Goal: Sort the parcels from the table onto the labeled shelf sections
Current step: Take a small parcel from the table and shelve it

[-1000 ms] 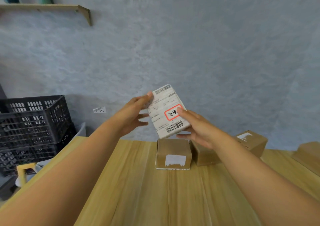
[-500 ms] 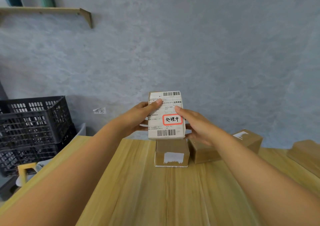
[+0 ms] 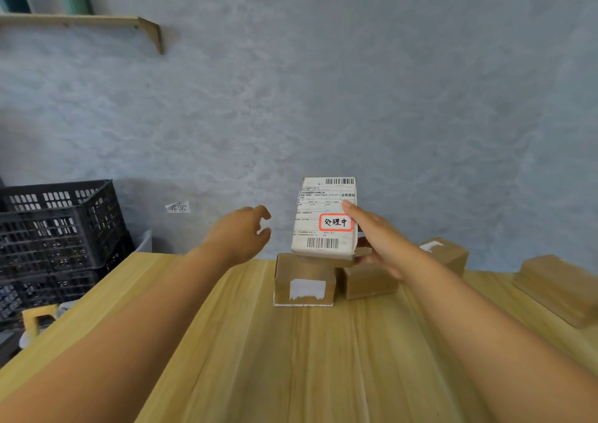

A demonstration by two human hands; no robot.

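Observation:
My right hand (image 3: 375,238) holds a small parcel (image 3: 320,205) upright above the table, its white shipping label with a red-framed sticker facing me. The thumb lies on the label and the fingers wrap behind. My left hand (image 3: 239,234) hovers to the left of the parcel, apart from it, fingers spread and curled. Below the held parcel several brown cardboard parcels rest on the wooden table (image 3: 291,358): one with a torn white label (image 3: 304,280), one beside it (image 3: 369,280), one behind my right wrist (image 3: 446,254).
Another brown box (image 3: 559,286) lies at the table's right edge. Stacked black plastic crates (image 3: 55,228) stand left of the table, a yellow stool (image 3: 38,317) below them. A paper note (image 3: 178,208) is stuck on the grey wall. A wooden wall shelf (image 3: 81,21) hangs top left.
My left hand has let go of the parcel and moved left, away from it. The parcel stays upright in my right hand alone.

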